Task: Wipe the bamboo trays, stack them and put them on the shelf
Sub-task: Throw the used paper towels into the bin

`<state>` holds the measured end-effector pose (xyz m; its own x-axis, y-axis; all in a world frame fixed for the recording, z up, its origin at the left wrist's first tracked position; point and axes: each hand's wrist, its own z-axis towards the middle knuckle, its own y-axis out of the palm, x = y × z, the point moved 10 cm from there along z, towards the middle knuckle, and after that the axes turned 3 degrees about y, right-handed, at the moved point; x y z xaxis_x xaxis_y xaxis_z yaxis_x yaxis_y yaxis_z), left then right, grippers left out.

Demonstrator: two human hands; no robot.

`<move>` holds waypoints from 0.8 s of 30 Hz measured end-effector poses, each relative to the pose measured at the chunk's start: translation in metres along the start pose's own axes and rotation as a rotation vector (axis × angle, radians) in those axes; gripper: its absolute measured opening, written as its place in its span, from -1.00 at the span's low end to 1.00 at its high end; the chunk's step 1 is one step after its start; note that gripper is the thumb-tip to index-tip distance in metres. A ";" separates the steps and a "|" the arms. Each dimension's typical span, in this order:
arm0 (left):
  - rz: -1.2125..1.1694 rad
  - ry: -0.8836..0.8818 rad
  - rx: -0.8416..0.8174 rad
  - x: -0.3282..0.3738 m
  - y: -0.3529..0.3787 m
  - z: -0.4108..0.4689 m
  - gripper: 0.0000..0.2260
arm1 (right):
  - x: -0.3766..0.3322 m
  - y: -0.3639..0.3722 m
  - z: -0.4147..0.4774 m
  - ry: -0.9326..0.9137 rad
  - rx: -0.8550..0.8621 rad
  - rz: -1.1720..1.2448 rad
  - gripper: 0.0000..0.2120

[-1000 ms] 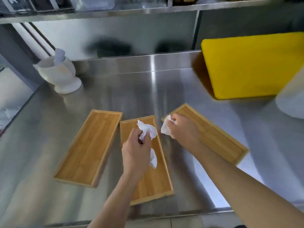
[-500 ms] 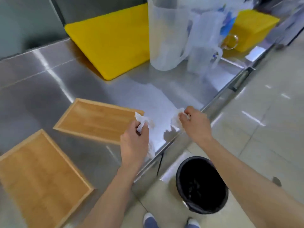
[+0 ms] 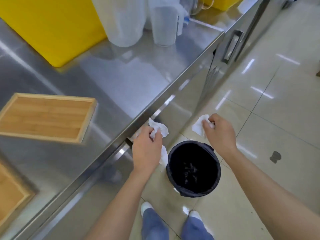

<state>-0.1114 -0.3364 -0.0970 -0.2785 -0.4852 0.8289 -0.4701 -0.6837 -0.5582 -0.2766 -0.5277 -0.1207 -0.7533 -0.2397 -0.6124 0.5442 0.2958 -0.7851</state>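
Note:
One bamboo tray (image 3: pixel 46 116) lies on the steel counter (image 3: pixel 131 78) at the left. A corner of a second bamboo tray (image 3: pixel 10 193) shows at the lower left edge. My left hand (image 3: pixel 147 149) is off the counter's front edge, closed on a crumpled white tissue (image 3: pixel 158 129). My right hand (image 3: pixel 220 134) is over the floor, closed on another white tissue (image 3: pixel 199 125). Both hands hover beside and above a black bin (image 3: pixel 193 168) standing on the floor.
A yellow cutting board (image 3: pixel 52 26) lies at the back of the counter. Clear plastic jugs (image 3: pixel 142 19) stand to its right. The counter's front has a drawer handle (image 3: pixel 231 47). My feet (image 3: pixel 173 210) stand on tiled floor by the bin.
My view has swung right and down, from the trays on the counter to the floor bin. Both hands have moved off the counter to above the bin, still holding the tissues.

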 end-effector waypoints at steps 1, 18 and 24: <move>-0.005 -0.033 -0.028 -0.007 0.019 -0.003 -0.86 | 0.015 0.003 0.001 0.003 -0.008 0.010 -0.77; -0.072 -0.219 0.044 -0.270 0.347 -0.005 -0.95 | 0.315 0.265 0.037 0.012 -0.034 -0.057 -0.80; 0.831 -0.297 -1.083 -0.414 0.484 -0.086 -0.53 | 0.427 0.418 -0.020 0.055 -0.922 -0.610 -0.38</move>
<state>-0.2955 -0.4195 -0.7072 -0.6701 -0.7250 0.1590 -0.7008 0.5474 -0.4573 -0.3786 -0.4879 -0.7082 -0.8292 -0.5453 -0.1229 -0.3909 0.7228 -0.5698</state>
